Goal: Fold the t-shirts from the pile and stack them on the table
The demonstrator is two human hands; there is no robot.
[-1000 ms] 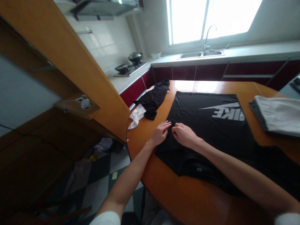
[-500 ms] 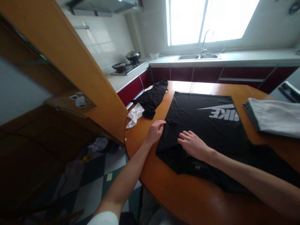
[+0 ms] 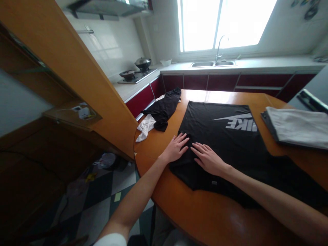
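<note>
A black T-shirt (image 3: 205, 116) with a pale NIKE print lies spread over the wooden table (image 3: 174, 201), its neck end toward me and its far sleeve trailing off to the right. My left hand (image 3: 175, 148) rests on the shirt's left edge with fingers spread. Just to its right, my right hand (image 3: 208, 158) lies flat on the fabric, fingers stretched out. Neither hand grips the cloth. A small light tag (image 3: 214, 183) shows near the collar.
A rumpled black garment (image 3: 165, 106) and a white one (image 3: 146, 127) lie at the table's left edge. Folded clothes (image 3: 297, 126) with pale cloth on top sit at the right. Beyond the table are a stove (image 3: 138, 76) with two pans and a sink (image 3: 212, 64). A wooden partition (image 3: 102, 85) rises left.
My left hand has gone from pinching the shirt's left edge to lying spread on it. The right hand has opened from a curled shape and flattened onto the cloth. The view has turned slightly right.
</note>
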